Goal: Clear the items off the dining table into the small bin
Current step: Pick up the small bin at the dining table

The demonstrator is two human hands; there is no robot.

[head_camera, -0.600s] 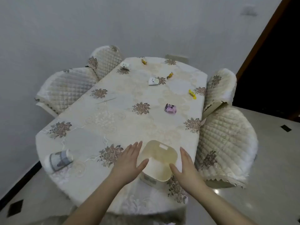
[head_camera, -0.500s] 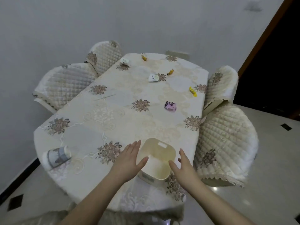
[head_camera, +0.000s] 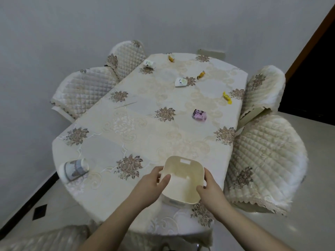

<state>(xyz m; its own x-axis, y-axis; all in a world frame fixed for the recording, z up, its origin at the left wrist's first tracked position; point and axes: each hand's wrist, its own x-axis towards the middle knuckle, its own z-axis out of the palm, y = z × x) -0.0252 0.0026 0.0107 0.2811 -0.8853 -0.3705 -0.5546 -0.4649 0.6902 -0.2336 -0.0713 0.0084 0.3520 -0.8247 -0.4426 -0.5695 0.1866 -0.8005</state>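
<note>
Head view: small bin sitting at near edge of desk, both hands clamping it. Left hand gripping left rim, thumb hooking inside; right hand fingers curling round right wall.

Stuff lying around: tipped paper cup far left, purple packet mid-desk, yellow candy by right edge, white packets and orange candies sitting further back. Quilted chairs crowding both sides.

Cream bin, floral beige tablecloth
</note>
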